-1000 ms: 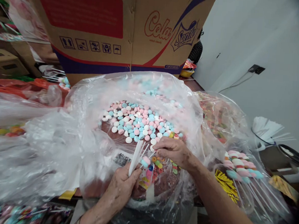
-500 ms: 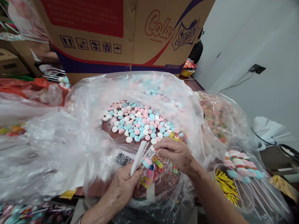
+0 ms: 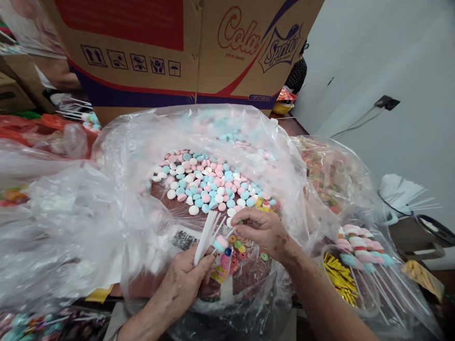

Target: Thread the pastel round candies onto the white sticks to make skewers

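Observation:
My left hand (image 3: 186,278) is closed around a bundle of white sticks (image 3: 206,236) that point up and away. Just right of the bundle, a pink, white and blue marshmallow (image 3: 221,244) sits by a dark blue ball (image 3: 227,252); how they join the sticks is hard to see. My right hand (image 3: 262,230) is pinched at the end of a thin white stick (image 3: 231,232), above small ring-shaped candies (image 3: 241,248). Beyond both hands, pink, blue and white candies (image 3: 207,182) lie loose in a clear plastic bag (image 3: 133,184).
A large cardboard box (image 3: 197,43) stands behind the bag. At right are finished-looking marshmallow sticks (image 3: 366,247), gold twist ties (image 3: 339,277) and a container of white sticks (image 3: 401,193). Crumpled plastic (image 3: 71,227) covers the left side. Another person's arm (image 3: 57,73) shows at far left.
The view has shifted slightly, so everything sits a little further left. My left hand still grips the sticks, and my right hand stays pinched close to them.

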A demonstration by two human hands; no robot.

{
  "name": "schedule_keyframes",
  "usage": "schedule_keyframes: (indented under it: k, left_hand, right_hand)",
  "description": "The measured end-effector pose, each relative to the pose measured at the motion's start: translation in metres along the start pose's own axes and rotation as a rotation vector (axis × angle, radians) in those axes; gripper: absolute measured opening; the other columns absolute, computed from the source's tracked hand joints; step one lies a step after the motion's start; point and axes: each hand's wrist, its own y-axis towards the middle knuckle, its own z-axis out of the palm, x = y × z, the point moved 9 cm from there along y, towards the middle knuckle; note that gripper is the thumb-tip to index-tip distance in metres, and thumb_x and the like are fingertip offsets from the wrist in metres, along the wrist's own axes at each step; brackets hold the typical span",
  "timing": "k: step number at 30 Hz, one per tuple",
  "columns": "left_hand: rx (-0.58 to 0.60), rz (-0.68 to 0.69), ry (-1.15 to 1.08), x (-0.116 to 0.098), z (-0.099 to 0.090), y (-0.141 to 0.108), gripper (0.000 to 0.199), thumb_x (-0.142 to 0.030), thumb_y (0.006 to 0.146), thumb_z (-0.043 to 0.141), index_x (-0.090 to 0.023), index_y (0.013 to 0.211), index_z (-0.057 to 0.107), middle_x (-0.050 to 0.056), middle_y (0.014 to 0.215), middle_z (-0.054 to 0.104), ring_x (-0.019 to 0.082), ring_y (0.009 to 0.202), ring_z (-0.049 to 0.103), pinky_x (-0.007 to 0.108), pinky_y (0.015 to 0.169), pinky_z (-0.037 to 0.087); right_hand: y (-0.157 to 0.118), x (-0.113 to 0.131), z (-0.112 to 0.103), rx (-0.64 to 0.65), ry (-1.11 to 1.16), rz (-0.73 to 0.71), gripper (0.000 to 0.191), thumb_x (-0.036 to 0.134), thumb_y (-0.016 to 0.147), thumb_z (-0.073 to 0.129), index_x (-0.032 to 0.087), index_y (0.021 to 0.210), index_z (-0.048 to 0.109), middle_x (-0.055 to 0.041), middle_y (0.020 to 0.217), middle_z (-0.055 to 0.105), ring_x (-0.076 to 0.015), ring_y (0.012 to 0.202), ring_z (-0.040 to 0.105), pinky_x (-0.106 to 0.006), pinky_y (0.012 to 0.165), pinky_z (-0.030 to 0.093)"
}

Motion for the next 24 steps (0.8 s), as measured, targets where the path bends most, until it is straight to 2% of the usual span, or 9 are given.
schedule_keyframes:
  k: [5, 8, 10, 12, 14, 16, 19, 24]
  left_hand:
    - [0.033, 0.029, 0.034, -0.005, 0.002, -0.001, 0.026, -0.041, 0.083, 0.054, -0.020, 0.068, 0.057, -0.006, 0.048, 0.047, 0.012, 0.044, 0.041, 0.022, 0.043, 0.031]
    - [0.033, 0.009, 0.009, -0.001, 0.002, 0.000, 0.027, -0.042, 0.083, 0.055, -0.020, 0.069, 0.058, -0.006, 0.047, 0.047, 0.012, 0.044, 0.043, 0.022, 0.043, 0.033]
    - [0.028, -0.010, -0.018, 0.003, 0.001, 0.000, 0.028, -0.044, 0.082, 0.057, -0.020, 0.070, 0.060, -0.005, 0.047, 0.049, 0.013, 0.044, 0.045, 0.022, 0.043, 0.036]
    - [0.015, -0.018, -0.037, 0.007, 0.000, 0.001, 0.029, -0.046, 0.081, 0.059, -0.020, 0.069, 0.060, -0.005, 0.047, 0.050, 0.013, 0.044, 0.046, 0.022, 0.043, 0.037]
    - [0.001, -0.019, -0.045, 0.009, -0.001, 0.001, 0.031, -0.047, 0.081, 0.060, -0.020, 0.066, 0.059, -0.006, 0.046, 0.050, 0.012, 0.042, 0.046, 0.022, 0.042, 0.037]
    - [-0.013, -0.018, -0.048, 0.010, -0.001, 0.001, 0.032, -0.047, 0.081, 0.060, -0.020, 0.064, 0.058, -0.006, 0.046, 0.050, 0.011, 0.040, 0.045, 0.022, 0.041, 0.036]
    - [-0.017, -0.026, -0.070, 0.008, 0.000, 0.000, 0.032, -0.047, 0.080, 0.061, -0.019, 0.064, 0.058, -0.006, 0.045, 0.050, 0.010, 0.038, 0.044, 0.021, 0.039, 0.036]
    - [0.012, -0.049, -0.116, 0.009, 0.004, 0.000, 0.031, -0.046, 0.082, 0.060, -0.019, 0.068, 0.057, -0.008, 0.043, 0.049, 0.009, 0.035, 0.041, 0.020, 0.036, 0.033]
  right_hand:
    - [-0.005, -0.006, -0.007, -0.118, -0.039, -0.014, 0.009, 0.026, 0.074, 0.064, 0.021, 0.078, 0.070, -0.0009, 0.075, 0.066, -0.0132, 0.064, 0.057, -0.025, 0.058, 0.044]
    - [-0.011, -0.008, -0.032, -0.238, -0.121, -0.013, 0.010, 0.026, 0.076, 0.063, 0.022, 0.080, 0.071, 0.0002, 0.071, 0.065, -0.0130, 0.060, 0.054, -0.026, 0.056, 0.042]
    - [-0.015, -0.007, -0.046, -0.268, -0.192, -0.036, 0.010, 0.025, 0.077, 0.062, 0.022, 0.080, 0.071, -0.0001, 0.072, 0.065, -0.0135, 0.060, 0.054, -0.026, 0.057, 0.042]
    - [-0.017, -0.007, -0.047, -0.189, -0.308, -0.078, 0.011, 0.024, 0.079, 0.061, 0.022, 0.080, 0.072, -0.0012, 0.076, 0.067, -0.0152, 0.066, 0.058, -0.028, 0.062, 0.044]
    - [-0.019, -0.010, -0.035, -0.051, -0.438, -0.118, 0.015, 0.024, 0.084, 0.059, 0.022, 0.083, 0.073, -0.0029, 0.079, 0.068, -0.0172, 0.074, 0.061, -0.030, 0.070, 0.046]
    - [-0.021, -0.016, -0.022, 0.034, -0.530, -0.140, 0.020, 0.024, 0.089, 0.054, 0.022, 0.088, 0.073, -0.0049, 0.083, 0.068, -0.0188, 0.080, 0.061, -0.032, 0.075, 0.047]
    - [-0.023, -0.022, -0.010, 0.073, -0.622, -0.160, 0.024, 0.020, 0.093, 0.048, 0.020, 0.095, 0.072, -0.0071, 0.089, 0.067, -0.0202, 0.086, 0.060, -0.034, 0.079, 0.047]
    - [-0.021, -0.020, -0.004, 0.127, -0.806, -0.099, 0.022, 0.019, 0.095, 0.047, 0.018, 0.090, 0.068, -0.0054, 0.082, 0.058, -0.0175, 0.077, 0.056, -0.030, 0.073, 0.044]
